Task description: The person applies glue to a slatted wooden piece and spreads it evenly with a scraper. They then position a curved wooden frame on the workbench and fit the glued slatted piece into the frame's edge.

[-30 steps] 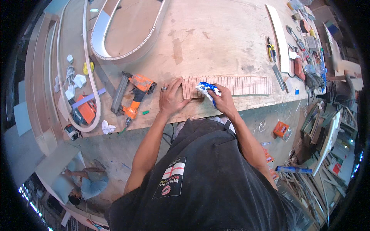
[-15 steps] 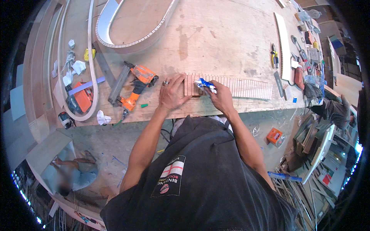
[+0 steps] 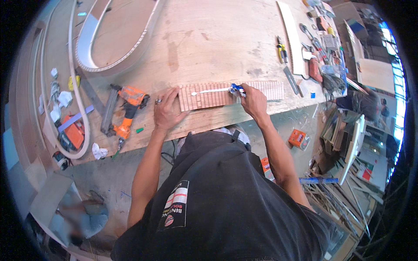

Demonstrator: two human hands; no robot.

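Note:
A flat wooden strip [image 3: 191, 101] with many close crosswise cuts lies along the near edge of the workbench. My left hand [image 3: 166, 112] rests at its left end, fingers apart, thumb and fingertips against the wood. In my right hand [image 3: 254, 103], a blue and white squeeze tube [image 3: 237, 88] is gripped above the strip, right of its middle. From near the left end to the tube runs a white line of glue [image 3: 212, 91], with a blob where it starts. My right fingers partly cover the tube.
An orange nail gun [image 3: 127, 108] lies left of my left hand. Beyond it stand a bent, kerfed wooden loop [image 3: 93, 67] and a long curved strip [image 3: 73, 82]. Pliers [image 3: 281, 50] and assorted tools lie to the right. Another person [image 3: 82, 217] sits low at left.
My right hand has moved rightward along the strip with the tube, and a white glue line now shows behind it. My left hand stays at the left end. The whole view has shifted.

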